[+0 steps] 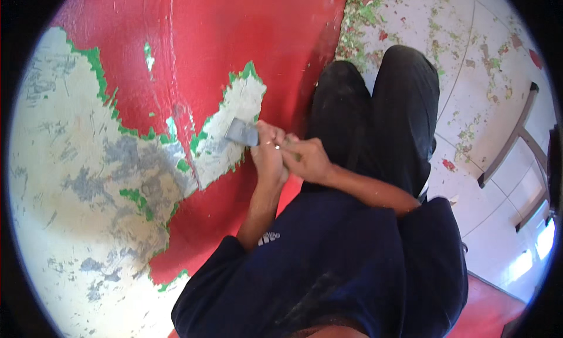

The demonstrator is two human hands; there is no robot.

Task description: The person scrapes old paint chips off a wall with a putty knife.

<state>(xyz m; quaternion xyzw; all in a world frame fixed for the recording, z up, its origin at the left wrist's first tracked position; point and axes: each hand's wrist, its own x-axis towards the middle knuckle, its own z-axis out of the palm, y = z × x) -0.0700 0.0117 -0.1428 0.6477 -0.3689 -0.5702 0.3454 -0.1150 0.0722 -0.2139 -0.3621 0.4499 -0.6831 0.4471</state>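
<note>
A flat metal paint scraper blade [242,132] lies against or just over a bare pale strip [239,100] in the red painted wall [246,26]. My left hand [267,155] is wrapped around the tool close behind the blade. Just behind it, my right hand [308,158] grips the handle, fingers meeting those of the left. Most of the handle is hidden by the two hands. Jagged green paint edges [200,140] border the strip, and a crack runs down the red paint to its left.
A large stripped area [88,184] with grey patches spreads left. Paint flakes [365,12] litter the tiled floor [457,96] along the wall's foot. My bent knees [404,87] are close beside the wall. Legs of a piece of furniture [510,149] stand at the right.
</note>
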